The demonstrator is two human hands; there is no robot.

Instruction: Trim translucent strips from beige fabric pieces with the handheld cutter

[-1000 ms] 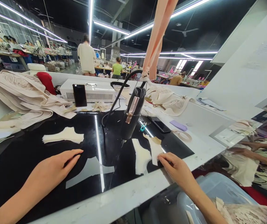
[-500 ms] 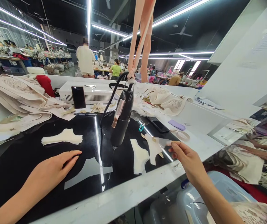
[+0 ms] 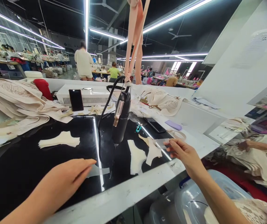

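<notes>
My left hand [image 3: 70, 174] is stretched flat, fingers together and thumb slightly apart, over a translucent template piece [image 3: 104, 171] on the black tabletop [image 3: 19, 174]; it hides most of that piece. Between the thumb and fingers of my right hand [image 3: 182, 154] is the end of a clear plastic piece [image 3: 161, 142]. That piece reaches over a cream fabric cutout [image 3: 153, 151], and another cream cutout [image 3: 136, 157] lies to its left. In the middle a black hand-held tool [image 3: 120, 121] with a thin tip hangs upright from peach straps [image 3: 133, 40].
Stacked cream cutouts [image 3: 60, 139] lie at the left. Small teal snips [image 3: 138, 127] and a dark phone [image 3: 155, 125] lie behind the right-hand cutouts. Beige garments [image 3: 19, 102] fill the back left. Another person's arm [image 3: 264, 147] is among fabric at far right.
My left hand has moved right and nearer, now covering most of the translucent template. My right hand still pinches the clear plastic piece. The view has shifted slightly.
</notes>
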